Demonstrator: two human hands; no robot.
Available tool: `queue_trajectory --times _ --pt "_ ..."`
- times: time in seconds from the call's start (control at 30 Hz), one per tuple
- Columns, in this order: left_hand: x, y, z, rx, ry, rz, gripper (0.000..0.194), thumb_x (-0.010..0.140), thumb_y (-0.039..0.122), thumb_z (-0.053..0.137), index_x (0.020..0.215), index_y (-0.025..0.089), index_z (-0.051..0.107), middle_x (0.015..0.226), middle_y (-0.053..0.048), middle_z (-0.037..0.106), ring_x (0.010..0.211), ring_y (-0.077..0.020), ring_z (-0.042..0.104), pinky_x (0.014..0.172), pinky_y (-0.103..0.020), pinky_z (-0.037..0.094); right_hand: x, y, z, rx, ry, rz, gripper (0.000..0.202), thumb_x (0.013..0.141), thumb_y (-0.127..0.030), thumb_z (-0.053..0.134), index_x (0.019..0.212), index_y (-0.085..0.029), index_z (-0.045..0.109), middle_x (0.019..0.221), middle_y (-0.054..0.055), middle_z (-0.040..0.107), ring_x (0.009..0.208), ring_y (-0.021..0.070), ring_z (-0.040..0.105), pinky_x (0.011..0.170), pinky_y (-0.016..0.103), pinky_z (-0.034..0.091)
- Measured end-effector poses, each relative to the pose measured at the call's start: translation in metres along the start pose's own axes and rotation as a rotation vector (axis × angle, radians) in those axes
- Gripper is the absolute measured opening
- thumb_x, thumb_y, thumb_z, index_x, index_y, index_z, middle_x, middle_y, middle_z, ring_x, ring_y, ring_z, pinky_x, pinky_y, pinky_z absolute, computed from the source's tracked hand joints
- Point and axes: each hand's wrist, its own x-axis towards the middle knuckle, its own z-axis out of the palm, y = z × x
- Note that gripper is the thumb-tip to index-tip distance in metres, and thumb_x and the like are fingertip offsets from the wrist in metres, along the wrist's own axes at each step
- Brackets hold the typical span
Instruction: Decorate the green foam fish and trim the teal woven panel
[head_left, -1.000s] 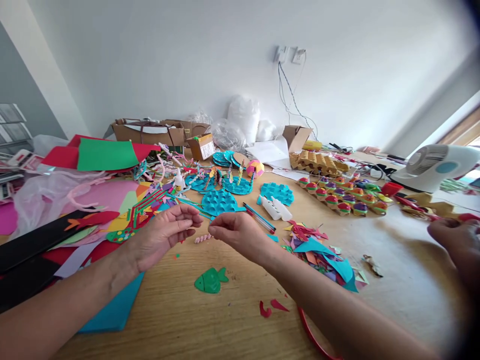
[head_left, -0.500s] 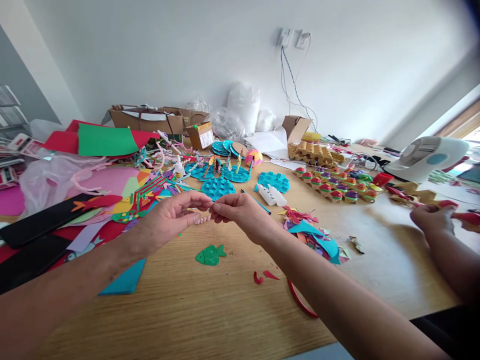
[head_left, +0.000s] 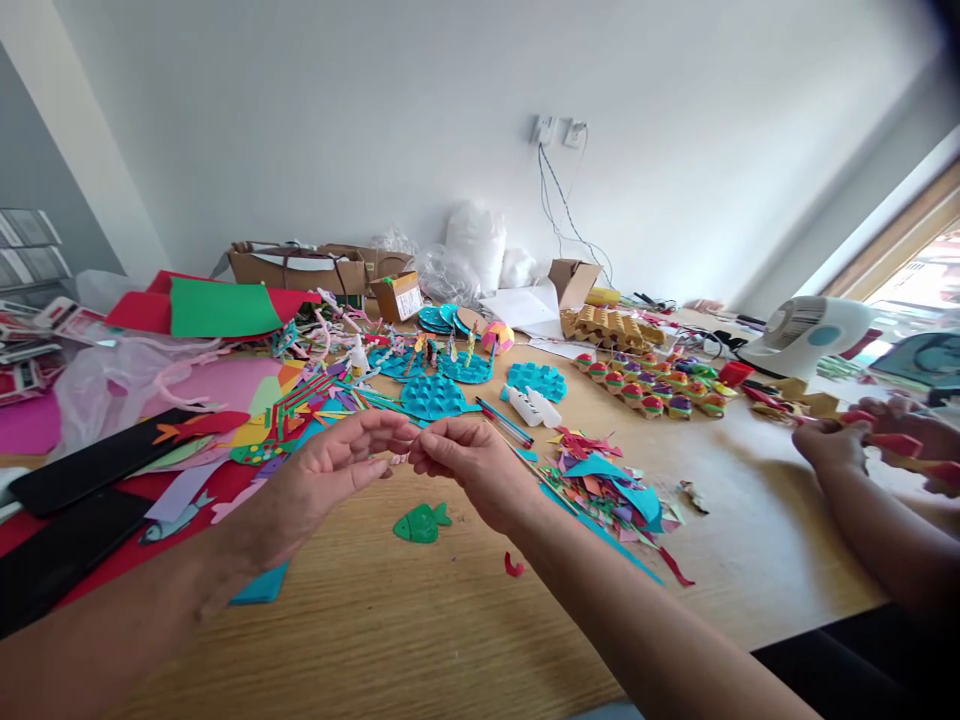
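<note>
My left hand [head_left: 341, 470] is curled with its fingertips meeting those of my right hand, above the wooden table [head_left: 360, 640]. My right hand [head_left: 465, 465] is closed in a pinch. A small pale pink and white twisted piece [head_left: 397, 459] shows between and just under the fingertips; how each hand grips it is partly hidden. Below the hands a green paper fish [head_left: 421, 523] lies flat, with a small red scrap [head_left: 514, 565] to its right.
Paper scraps [head_left: 607, 480] and white glue bottles [head_left: 534, 406] lie right of my hands. Blue carton pieces [head_left: 433, 397] sit beyond. Coloured paper and black objects [head_left: 101, 460] fill the left. Another person's hands [head_left: 840, 445] work at the far right.
The view has shifted, so the wall sockets sit lower and further left. My hands stay joined at the fingertips. The other person's second hand shows more.
</note>
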Motion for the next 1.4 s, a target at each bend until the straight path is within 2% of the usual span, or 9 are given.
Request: queue_trajectory --times 0.13,0.23,0.37,0.57,0.67,0.83,1.03,1.17,1.4 --pt "-0.004 -0.002 -0.004 -0.044 0.011 -0.046 0.028 0.079 0.018 0.055 0.106 0.025 0.057 0.111 -0.004 0.061 0.106 -0.0207 0.052 0.083 -0.029 0.043 -0.004 0.004 0.004 0.043 -0.065 0.026 0.020 0.068 -0.035 0.066 0.069 -0.015 0.066 0.065 0.000 0.062 0.059 0.0073 0.053 0.061 0.022 0.040" --pt "-0.005 -0.002 -0.004 -0.007 -0.007 -0.027 0.027 0.079 0.019 0.054 0.105 0.026 0.057 0.113 -0.004 0.060 0.107 -0.0206 0.051 0.083 -0.028 0.043 -0.005 0.002 0.006 0.080 -0.055 0.066 0.023 0.067 -0.037 0.067 0.068 -0.014 0.066 0.063 0.000 0.062 0.056 0.0071 0.053 0.059 0.022 0.040" --pt "-0.004 0.000 -0.001 0.125 -0.017 0.057 0.028 0.078 0.018 0.055 0.104 0.028 0.059 0.114 -0.003 0.059 0.106 -0.0205 0.051 0.086 -0.027 0.042 -0.006 -0.002 0.007 0.148 -0.013 0.106 0.024 0.063 -0.036 0.070 0.064 -0.013 0.066 0.062 0.001 0.062 0.054 0.0070 0.053 0.059 0.022 0.039" --pt "-0.006 0.001 0.001 0.423 -0.005 0.225 0.036 0.071 0.012 0.060 0.103 0.029 0.064 0.107 -0.002 0.063 0.092 -0.0202 0.058 0.082 -0.025 0.043 -0.009 -0.007 0.004 0.151 0.003 0.146 0.019 0.061 -0.031 0.070 0.063 -0.012 0.067 0.059 0.002 0.063 0.052 0.0074 0.054 0.058 0.023 0.040" --pt "-0.008 -0.004 -0.002 0.484 -0.008 0.247 0.041 0.070 0.009 0.061 0.105 0.028 0.064 0.106 -0.002 0.064 0.100 -0.0216 0.055 0.091 -0.025 0.038 -0.009 -0.008 0.002 0.105 0.001 0.150 0.016 0.061 -0.029 0.068 0.061 -0.013 0.066 0.057 0.001 0.063 0.051 0.0078 0.054 0.057 0.022 0.040" --pt "-0.009 -0.007 -0.002 0.391 0.004 0.192 0.038 0.069 0.011 0.062 0.104 0.028 0.065 0.109 -0.003 0.063 0.104 -0.0226 0.053 0.093 -0.027 0.037 -0.009 -0.005 0.002 0.103 0.010 0.097 0.015 0.060 -0.028 0.067 0.057 -0.014 0.064 0.056 0.000 0.061 0.051 0.0081 0.053 0.058 0.023 0.040" --pt "-0.010 -0.008 0.008 0.054 -0.019 0.056 0.031 0.079 0.019 0.055 0.108 0.030 0.057 0.116 -0.002 0.058 0.111 -0.0201 0.048 0.089 -0.027 0.041 -0.012 0.002 0.004 0.224 0.041 0.039 0.012 0.060 -0.026 0.068 0.058 -0.016 0.062 0.059 -0.001 0.063 0.056 0.0087 0.054 0.060 0.023 0.040" --pt "-0.010 -0.008 0.011 -0.069 -0.006 0.008 0.027 0.080 0.019 0.053 0.106 0.028 0.056 0.118 -0.003 0.056 0.115 -0.0201 0.044 0.088 -0.028 0.041 -0.012 0.005 0.006 0.250 0.056 0.028 0.014 0.060 -0.029 0.070 0.060 -0.017 0.063 0.061 -0.001 0.064 0.057 0.0087 0.054 0.062 0.023 0.040" --pt "-0.010 -0.011 0.008 -0.036 0.009 -0.001 0.028 0.080 0.021 0.054 0.107 0.029 0.056 0.114 -0.003 0.059 0.114 -0.0199 0.045 0.090 -0.027 0.039 -0.013 0.008 0.007 0.259 0.024 0.068 0.021 0.061 -0.036 0.071 0.064 -0.016 0.064 0.064 0.000 0.064 0.059 0.0085 0.055 0.061 0.022 0.040"
